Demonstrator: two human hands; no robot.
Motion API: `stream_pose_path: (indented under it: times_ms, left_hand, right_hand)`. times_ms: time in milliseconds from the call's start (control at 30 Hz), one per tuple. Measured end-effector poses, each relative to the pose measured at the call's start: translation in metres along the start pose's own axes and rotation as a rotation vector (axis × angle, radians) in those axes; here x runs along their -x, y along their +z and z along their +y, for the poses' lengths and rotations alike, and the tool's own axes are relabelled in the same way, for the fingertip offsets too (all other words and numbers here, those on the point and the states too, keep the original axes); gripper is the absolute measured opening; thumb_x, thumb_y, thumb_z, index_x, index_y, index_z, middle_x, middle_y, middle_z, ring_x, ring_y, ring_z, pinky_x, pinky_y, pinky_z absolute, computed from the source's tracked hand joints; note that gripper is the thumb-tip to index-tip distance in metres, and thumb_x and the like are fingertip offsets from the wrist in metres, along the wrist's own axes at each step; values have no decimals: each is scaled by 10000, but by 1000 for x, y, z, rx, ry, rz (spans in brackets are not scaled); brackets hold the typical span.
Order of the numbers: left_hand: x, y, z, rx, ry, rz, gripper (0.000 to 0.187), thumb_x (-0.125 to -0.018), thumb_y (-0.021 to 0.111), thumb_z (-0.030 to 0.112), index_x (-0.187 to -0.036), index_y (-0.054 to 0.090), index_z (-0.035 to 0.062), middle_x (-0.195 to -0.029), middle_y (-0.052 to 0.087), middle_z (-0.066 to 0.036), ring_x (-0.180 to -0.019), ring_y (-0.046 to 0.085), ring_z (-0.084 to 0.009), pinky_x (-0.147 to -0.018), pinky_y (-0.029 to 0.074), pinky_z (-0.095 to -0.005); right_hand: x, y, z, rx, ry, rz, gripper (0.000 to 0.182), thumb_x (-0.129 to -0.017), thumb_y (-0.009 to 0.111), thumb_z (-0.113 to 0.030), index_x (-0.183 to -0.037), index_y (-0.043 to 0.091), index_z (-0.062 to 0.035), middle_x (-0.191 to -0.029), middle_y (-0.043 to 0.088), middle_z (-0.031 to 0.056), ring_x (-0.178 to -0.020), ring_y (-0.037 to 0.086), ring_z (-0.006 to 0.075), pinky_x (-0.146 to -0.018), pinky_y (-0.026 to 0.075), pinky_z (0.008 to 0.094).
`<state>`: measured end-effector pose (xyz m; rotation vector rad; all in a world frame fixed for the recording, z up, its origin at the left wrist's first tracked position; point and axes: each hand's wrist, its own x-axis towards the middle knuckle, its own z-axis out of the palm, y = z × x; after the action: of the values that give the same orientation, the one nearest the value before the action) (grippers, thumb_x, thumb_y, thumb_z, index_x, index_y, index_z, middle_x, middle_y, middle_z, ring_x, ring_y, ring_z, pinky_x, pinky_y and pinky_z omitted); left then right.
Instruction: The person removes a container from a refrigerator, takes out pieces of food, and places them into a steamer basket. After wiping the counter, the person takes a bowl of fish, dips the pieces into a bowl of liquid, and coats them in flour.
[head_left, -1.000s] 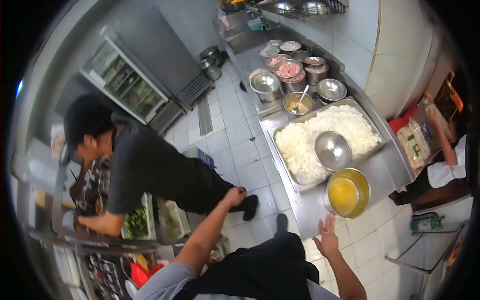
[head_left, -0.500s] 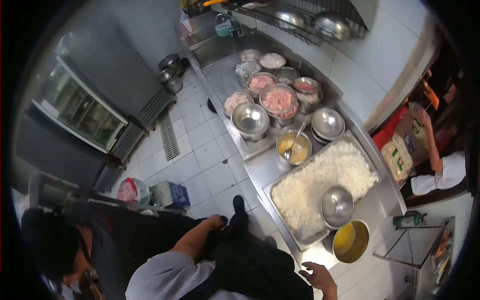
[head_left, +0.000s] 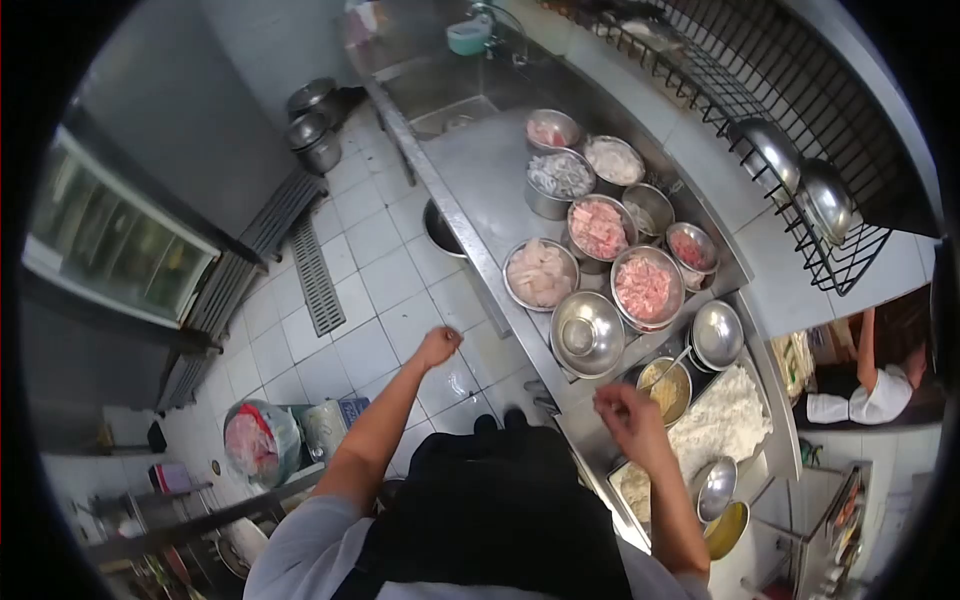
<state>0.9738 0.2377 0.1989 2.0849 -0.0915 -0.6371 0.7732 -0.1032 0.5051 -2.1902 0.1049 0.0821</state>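
Note:
My left hand [head_left: 438,347] hangs over the tiled floor, fingers curled in; whether it holds anything is too small to tell. On the right, my right hand [head_left: 628,420] is raised above the counter edge, fingers loosely bent and apart, nothing in it. Close beside it is a metal bowl of yellow mix [head_left: 664,390] with a spoon in it. A tray of white flour-like crumbs [head_left: 725,415] lies beyond, with a steel bowl [head_left: 716,488] at its near end. An empty-looking steel bowl [head_left: 587,335] stands further up the counter.
Several bowls of pink meat [head_left: 645,288] crowd the steel counter [head_left: 470,165], with a sink [head_left: 450,115] behind. A wire rack [head_left: 740,110] hangs at upper right. A plastic bag [head_left: 255,440] stands at lower left. Another person's white sleeve [head_left: 875,400] shows at right.
The view has turned and moved toward the sink. Both my hands have risen further into view. The co-worker at lower left is out of view.

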Motion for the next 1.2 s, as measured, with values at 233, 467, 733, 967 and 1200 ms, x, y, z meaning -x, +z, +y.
stream_pose_path:
  times_ms: [233, 467, 733, 967, 1200]
  left_hand:
    - [-69, -103, 68, -16, 199, 61, 265, -886, 623, 215, -996, 649, -25, -786, 674, -131, -726, 622, -183, -649, 492, -322]
    - [-35, -242, -74, 117, -395, 129, 301, -917, 611, 265, -1036, 621, -11, -857, 684, -127, -693, 662, -188, -564, 544, -318]
    - [-64, -269, 67, 543, -185, -241, 460, -1010, 449, 380, -1272, 509, 7, -1037, 665, -186, -899, 669, -238, -739, 559, -355]
    - [-172, -289, 201, 654, -168, -788, 515, -968, 518, 300, -1380, 358, 35, -1279, 510, -179, -1130, 573, -384, -798, 577, -537]
    - [-288, -295, 174, -16, 462, -303, 490, -831, 481, 24, -1316, 444, -36, -1207, 574, -174, -1088, 584, -270, -944, 453, -342]
  right_hand:
    - [-112, 11, 22, 224, 83, 92, 295, -804, 720, -204, -1024, 643, -21, -932, 674, 156, -832, 665, 316, -711, 524, 396]
    - [-158, 97, 44, 614, 257, -92, 304, -766, 676, -240, -970, 588, -32, -821, 658, 177, -762, 666, 374, -691, 541, 459]
    - [-217, 73, -112, 384, 265, 195, 207, -735, 632, -50, -929, 578, -6, -871, 615, 191, -828, 616, 387, -725, 504, 470]
    - [-355, 264, -109, 292, -204, 300, 265, -719, 659, -118, -975, 659, -51, -992, 611, 112, -1000, 587, 294, -900, 444, 421]
    - [-318, 245, -69, 91, 268, 778, 392, -778, 709, -76, -1145, 587, -8, -1144, 605, 182, -1063, 581, 377, -915, 473, 424]
